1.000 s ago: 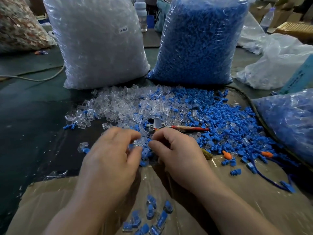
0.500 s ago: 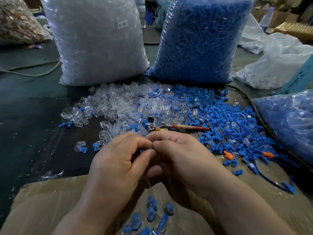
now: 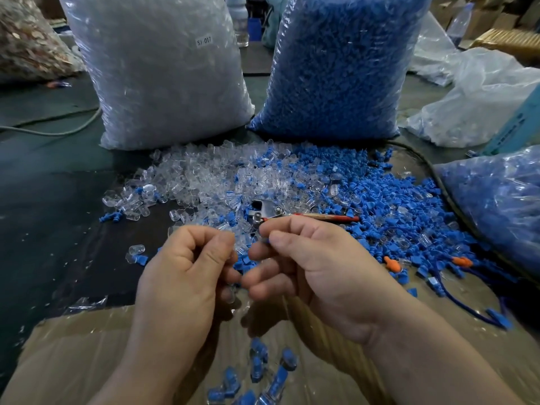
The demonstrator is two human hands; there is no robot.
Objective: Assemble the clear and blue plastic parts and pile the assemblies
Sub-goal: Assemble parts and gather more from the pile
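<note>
Fingers (image 3: 216,252) curl: left hand (image 3: 181,276) grips clear part (image 3: 230,296), right hand (image 3: 318,267) blue part (image 3: 264,241).

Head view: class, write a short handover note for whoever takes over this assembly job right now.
Left hand: fingers curled in a pinch; what it holds is unclear.
Right hand: pinches a blue part between thumb and forefinger.
Stock: loose clear parts and blue parts lie heaped just beyond the hands.
Done: a few assemblies piled on the cardboard nearest you.
Left: finish this piece, drop it on the pile, then work through the heap.
</note>
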